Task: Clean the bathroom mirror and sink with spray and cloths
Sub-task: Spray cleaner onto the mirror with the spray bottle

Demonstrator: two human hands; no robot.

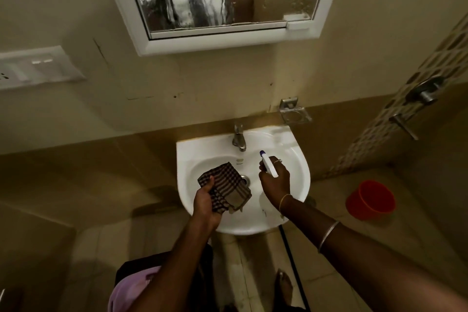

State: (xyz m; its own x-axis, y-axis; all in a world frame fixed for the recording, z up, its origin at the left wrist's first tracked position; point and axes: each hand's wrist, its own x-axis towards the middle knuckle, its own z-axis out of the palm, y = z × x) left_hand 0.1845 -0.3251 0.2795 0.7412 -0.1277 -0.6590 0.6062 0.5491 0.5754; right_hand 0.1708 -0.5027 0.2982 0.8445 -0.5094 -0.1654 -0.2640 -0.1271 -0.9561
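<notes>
A white wall-mounted sink [298, 167] sits below a white-framed mirror [278, 5] whose glass is streaked with foam and running drips. My left hand [203, 201] grips a brown checked cloth [228, 185] over the left of the basin, near the drain. My right hand [274, 180] holds a white spray bottle [269, 164] with a blue nozzle tip, pointed up and away over the right of the basin. A chrome tap [238, 137] stands at the back of the sink.
A metal soap holder [293, 111] is fixed to the wall right of the tap. An orange bucket [371, 200] stands on the floor at the right. Shower valves [425, 94] are on the right wall, a switch plate [38, 67] on the left. My foot [283, 289] is on the tiled floor.
</notes>
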